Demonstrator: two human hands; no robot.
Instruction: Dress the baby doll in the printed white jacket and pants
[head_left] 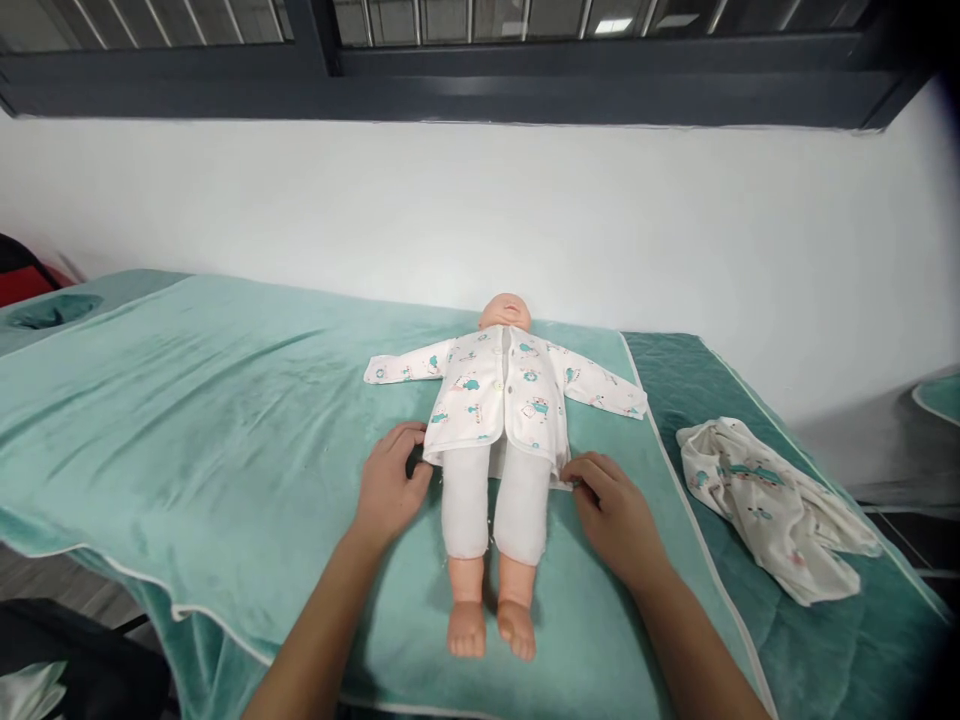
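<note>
A baby doll [466, 632] lies on its back, head toward the wall, bare feet toward me. It wears a white baby jacket [469, 395] with green and pink prints, both sleeves spread outward and the front edges slightly apart. White cloth covers its legs to the shins. My left hand [394, 478] pinches the jacket's lower hem at the left side. At the opposite side, my right hand [611, 505] has its fingers closed on the hem's lower right corner. The doll's hands do not show beyond the cuffs.
A crumpled white printed garment [772, 505] lies on the darker green cover at right. The light green sheet [225, 430] spreads under the doll. Behind are a white wall [300, 200] and a dark window frame [525, 90]. A black object [82, 655] stands at lower left.
</note>
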